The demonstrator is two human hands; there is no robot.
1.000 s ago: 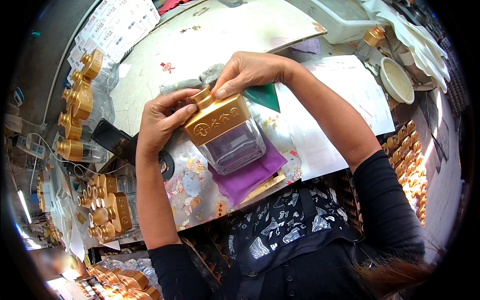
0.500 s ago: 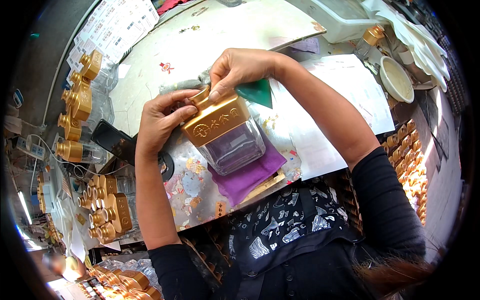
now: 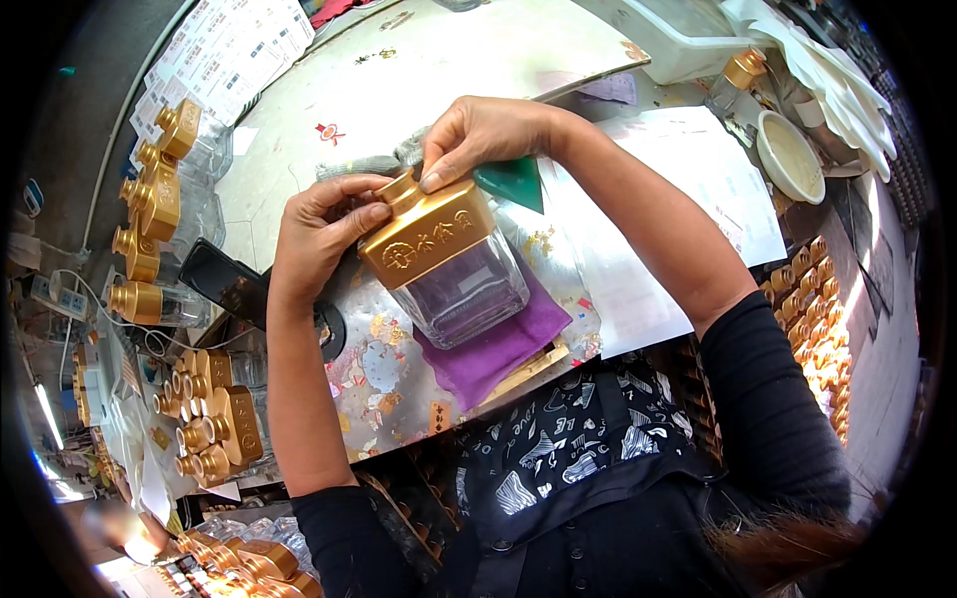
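bottle (image 3: pixel 464 284), pinched by both hands (image 3: pixel 317 229) (image 3: pixel 488 137), points neck (image 3: pixel 401 191) leftward and away, long axis diagonal.

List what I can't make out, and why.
Head view:
Rectangular clear-glass bottle with gold shoulder: shoulder's far face, turned away.
Flat green triangular piece: upper part, behind the right hand.
Whether that hand pinches anything: its fingers hide it.
White plastic tub: cut by top edge.

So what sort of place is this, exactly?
Probably a small bottle workshop. Clear glass bottles with gold-coloured tops crowd the left side, rows of similar gold-coloured tops run along the right, and one rectangular gold-topped glass bottle rests over a thin purple cloth.
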